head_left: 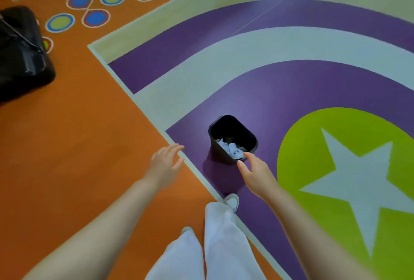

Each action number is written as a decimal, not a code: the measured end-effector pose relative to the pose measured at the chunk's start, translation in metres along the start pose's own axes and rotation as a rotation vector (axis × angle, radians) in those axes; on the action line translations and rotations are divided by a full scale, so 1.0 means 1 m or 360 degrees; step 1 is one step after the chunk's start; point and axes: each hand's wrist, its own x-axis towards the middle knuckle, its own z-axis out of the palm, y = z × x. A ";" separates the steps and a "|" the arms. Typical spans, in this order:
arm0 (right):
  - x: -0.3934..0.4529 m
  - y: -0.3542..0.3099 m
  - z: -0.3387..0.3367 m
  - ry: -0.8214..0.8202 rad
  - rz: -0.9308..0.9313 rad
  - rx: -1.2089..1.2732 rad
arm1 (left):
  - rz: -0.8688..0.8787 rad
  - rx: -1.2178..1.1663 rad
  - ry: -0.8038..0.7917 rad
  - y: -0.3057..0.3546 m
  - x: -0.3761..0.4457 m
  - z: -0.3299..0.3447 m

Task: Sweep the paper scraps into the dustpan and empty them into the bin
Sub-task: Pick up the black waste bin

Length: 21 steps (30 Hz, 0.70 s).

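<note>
Head view: I see both grips released, left hand (164, 164) and right hand (254, 173) empty; black plastic bin (233, 138) at twelve o'clock holds paper scraps (230, 148), partly hidden.

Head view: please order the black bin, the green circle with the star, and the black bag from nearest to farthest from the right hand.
1. Black bin, just ahead of the right hand, its rim by the fingertips.
2. Green circle with the star, on the floor to the hand's right.
3. Black bag, far off at the left edge, on the orange floor.
</note>
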 end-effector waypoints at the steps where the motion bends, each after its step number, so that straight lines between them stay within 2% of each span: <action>1: 0.013 0.007 -0.007 0.0014 0.0023 0.0015 | 0.0002 -0.0007 -0.0018 0.008 0.017 0.006; 9: 0.120 0.063 -0.027 -0.0053 0.0318 0.0212 | -0.0047 -0.0137 -0.0195 0.062 0.134 0.060; 16: 0.212 0.112 0.000 0.0031 0.0613 0.0479 | -0.0143 -0.0108 -0.0338 0.047 0.233 0.108; 21: 0.297 0.170 0.055 0.0100 0.0836 0.0626 | -0.0200 -0.0055 -0.0454 0.014 0.327 0.183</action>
